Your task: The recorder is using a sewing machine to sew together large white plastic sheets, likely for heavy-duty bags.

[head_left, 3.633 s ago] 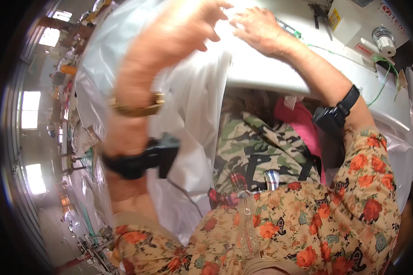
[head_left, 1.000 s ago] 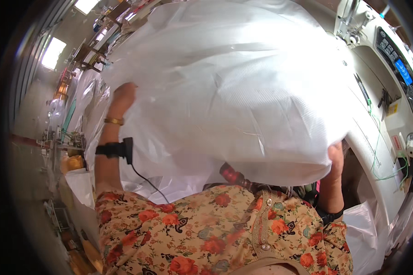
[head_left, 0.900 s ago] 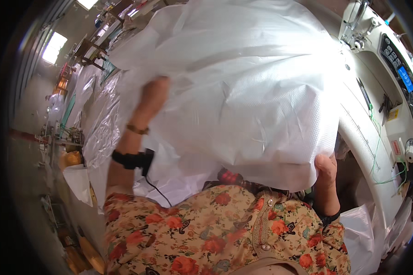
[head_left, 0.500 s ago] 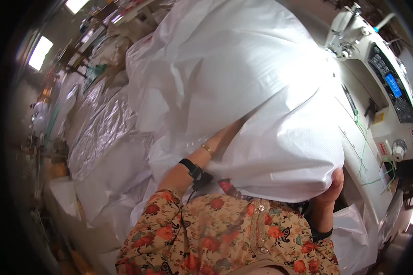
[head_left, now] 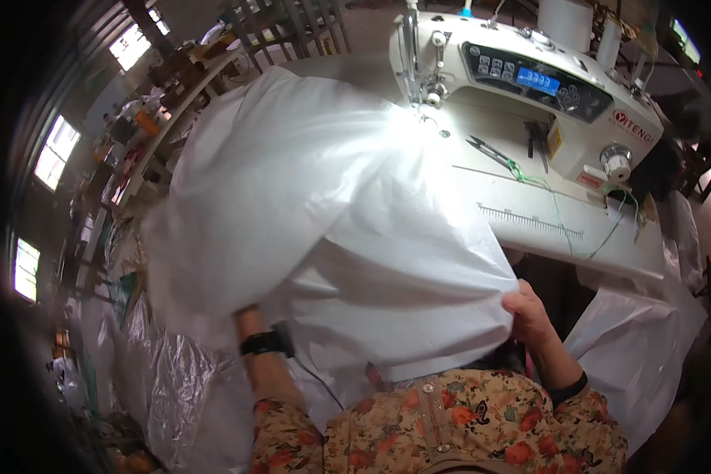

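Note:
A large white woven plastic sheet [head_left: 316, 237] spreads across my lap and up to the needle area of a sewing machine [head_left: 521, 71]. My right hand [head_left: 532, 316] grips its right edge, fingers closed round a fold near my body. My left forearm [head_left: 270, 375], with a black band at the wrist, reaches up on the left side of the sheet. The left hand itself is hidden under the material, so its fingers do not show. The machine's lamp lights the sheet's far corner brightly.
Thread snips [head_left: 490, 150] and loose green thread [head_left: 557, 205] lie on the machine bed. White thread cones [head_left: 565, 28] stand behind the machine. More white plastic material [head_left: 632, 355] hangs at the lower right, and crumpled shiny sheeting [head_left: 166, 387] lies at the left. Wooden chair slats [head_left: 292, 28] rise behind.
My view has swung, so the machine now shows fully at the upper right. The sheet has lowered and spread left. My left hand has moved left under it; the right still holds the edge.

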`<state>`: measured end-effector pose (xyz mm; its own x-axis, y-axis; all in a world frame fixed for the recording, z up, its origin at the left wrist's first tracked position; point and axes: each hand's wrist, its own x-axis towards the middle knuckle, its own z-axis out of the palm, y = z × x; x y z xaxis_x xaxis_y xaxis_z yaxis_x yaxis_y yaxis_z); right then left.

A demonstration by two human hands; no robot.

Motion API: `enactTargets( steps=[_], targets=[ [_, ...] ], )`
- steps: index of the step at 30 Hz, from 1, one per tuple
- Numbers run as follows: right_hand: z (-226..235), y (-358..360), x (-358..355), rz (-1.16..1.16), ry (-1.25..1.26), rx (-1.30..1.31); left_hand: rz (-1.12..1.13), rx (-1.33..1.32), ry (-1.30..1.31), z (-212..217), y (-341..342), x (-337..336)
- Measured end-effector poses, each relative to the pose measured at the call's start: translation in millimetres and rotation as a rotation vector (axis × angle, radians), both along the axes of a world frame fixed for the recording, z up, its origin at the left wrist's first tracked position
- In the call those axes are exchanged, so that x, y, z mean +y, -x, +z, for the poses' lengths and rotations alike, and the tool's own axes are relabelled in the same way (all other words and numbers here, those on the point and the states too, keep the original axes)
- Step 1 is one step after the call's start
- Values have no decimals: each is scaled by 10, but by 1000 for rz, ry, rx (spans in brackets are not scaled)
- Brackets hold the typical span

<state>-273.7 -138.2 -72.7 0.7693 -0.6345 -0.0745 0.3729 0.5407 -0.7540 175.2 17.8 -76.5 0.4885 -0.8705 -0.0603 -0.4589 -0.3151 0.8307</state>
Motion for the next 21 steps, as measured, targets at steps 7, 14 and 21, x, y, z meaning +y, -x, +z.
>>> enactTargets(
  steps=[7, 14, 21],
  targets=[
    [-663, -426, -19, 322, 559, 388, -106, -176, -130, 948, -533, 175],
    [-1028, -595, -225, 253, 534, 750, -243, -122, -167, 1067, -387, 140],
    [172, -540, -249, 438, 1288, 903, -500, 3, -93, 1226, -299, -120]
  ],
)
